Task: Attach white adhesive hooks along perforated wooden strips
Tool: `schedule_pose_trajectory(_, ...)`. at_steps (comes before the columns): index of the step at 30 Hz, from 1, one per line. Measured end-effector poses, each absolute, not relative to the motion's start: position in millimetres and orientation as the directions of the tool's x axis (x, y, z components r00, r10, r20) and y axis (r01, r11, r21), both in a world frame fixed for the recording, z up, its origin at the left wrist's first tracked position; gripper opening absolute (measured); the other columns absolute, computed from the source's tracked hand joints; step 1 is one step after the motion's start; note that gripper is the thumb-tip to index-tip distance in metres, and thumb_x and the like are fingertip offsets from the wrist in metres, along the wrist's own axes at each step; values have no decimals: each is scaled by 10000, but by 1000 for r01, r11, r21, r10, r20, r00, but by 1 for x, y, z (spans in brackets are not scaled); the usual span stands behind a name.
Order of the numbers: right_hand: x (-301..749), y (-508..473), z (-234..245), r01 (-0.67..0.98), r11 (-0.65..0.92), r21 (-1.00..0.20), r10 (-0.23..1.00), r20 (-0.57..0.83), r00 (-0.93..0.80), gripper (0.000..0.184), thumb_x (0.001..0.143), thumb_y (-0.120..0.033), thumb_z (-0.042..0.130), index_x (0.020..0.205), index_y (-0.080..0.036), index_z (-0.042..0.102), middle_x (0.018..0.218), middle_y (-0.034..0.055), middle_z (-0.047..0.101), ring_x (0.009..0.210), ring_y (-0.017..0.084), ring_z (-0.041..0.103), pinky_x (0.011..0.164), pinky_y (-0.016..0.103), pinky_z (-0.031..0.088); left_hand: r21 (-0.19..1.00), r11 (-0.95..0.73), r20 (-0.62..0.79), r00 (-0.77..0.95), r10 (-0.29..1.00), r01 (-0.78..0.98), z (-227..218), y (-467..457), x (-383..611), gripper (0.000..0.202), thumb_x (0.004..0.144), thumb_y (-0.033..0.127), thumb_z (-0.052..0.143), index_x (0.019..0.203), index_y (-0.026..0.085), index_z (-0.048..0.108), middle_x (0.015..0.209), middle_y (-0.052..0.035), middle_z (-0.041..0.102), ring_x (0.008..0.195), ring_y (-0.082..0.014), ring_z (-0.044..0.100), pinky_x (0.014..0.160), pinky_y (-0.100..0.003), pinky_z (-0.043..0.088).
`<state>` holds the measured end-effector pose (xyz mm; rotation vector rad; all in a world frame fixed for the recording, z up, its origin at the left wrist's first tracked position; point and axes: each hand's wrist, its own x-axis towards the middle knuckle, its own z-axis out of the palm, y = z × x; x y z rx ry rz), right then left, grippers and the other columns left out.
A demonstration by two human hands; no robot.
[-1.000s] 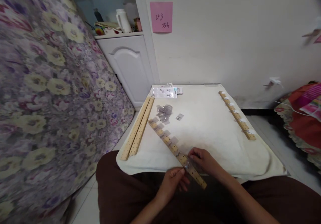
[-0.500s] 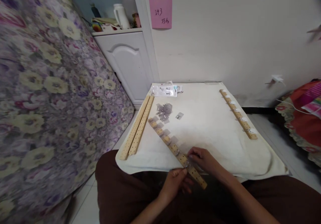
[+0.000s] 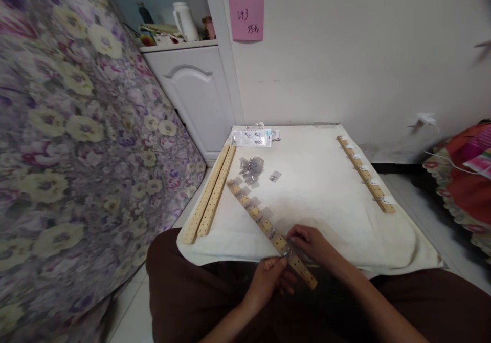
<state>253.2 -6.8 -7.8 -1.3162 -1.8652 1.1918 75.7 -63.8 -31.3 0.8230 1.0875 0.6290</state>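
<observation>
A long wooden strip with rows of holes (image 3: 264,226) lies slantwise over the table's front edge, its near end jutting past it. Several small clear plastic pieces with metal bits sit along it. My left hand (image 3: 266,279) is closed at the strip's near part, thumb and finger pinching its left edge beside a small shiny metal bit. On the other side, my right hand (image 3: 312,243) is closed in a pinch close to the strip; what its fingertips hold is too small to make out. Beyond lie a heap of clear plastic pieces (image 3: 251,169) and one single piece (image 3: 274,176).
Two bare holed strips (image 3: 210,194) lie along the left side of the cloth-covered table (image 3: 307,179). Another strip with white pieces (image 3: 364,174) lies at the right. A clear package (image 3: 251,137) is at the back left. A floral curtain (image 3: 84,153) hangs at the left.
The view has shifted very slightly. Both hands and the strip keep nearly the same place and hold.
</observation>
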Motion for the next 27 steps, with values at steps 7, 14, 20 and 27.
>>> schedule_pose_trajectory(7, 254, -6, -9, 438, 110, -892, 934, -58, -353, 151, 803, -207, 487, 794, -160, 631, 729, 20, 642, 688, 154, 564, 642, 244, 408, 826, 561, -516, 336, 788, -49, -29, -64, 76, 526, 680, 656, 593, 768, 138, 596, 686, -59, 700, 473, -134, 596, 488, -230, 353)
schedule_pose_trajectory(14, 254, -6, -11, 423, 121, -898, 930, -46, -365, 153, 808, -220, 487, 793, -160, 626, 723, 16, 636, 682, 151, 553, 627, 240, 402, 820, 568, -516, 341, 786, -70, -25, -64, 78, 508, 666, 653, 602, 706, 149, 558, 644, -52, 695, 451, -123, 588, 435, -209, 304)
schedule_pose_trajectory(20, 253, -6, -12, 424, 123, -897, 931, -44, -363, 153, 810, -219, 486, 793, -161, 626, 711, 12, 634, 671, 146, 550, 615, 234, 397, 818, 570, -513, 344, 786, -81, -25, -64, 78, 510, 663, 645, 614, 722, 141, 564, 621, -49, 686, 458, -124, 595, 428, -203, 302)
schedule_pose_trajectory(27, 254, -6, -11, 441, 130, -888, 932, -42, -360, 145, 799, -193, 488, 790, -161, 628, 729, 12, 643, 694, 147, 562, 635, 235, 403, 815, 574, -516, 350, 782, -83, -26, -64, 78, 521, 661, 659, 610, 717, 144, 557, 622, -46, 681, 458, -122, 590, 435, -203, 308)
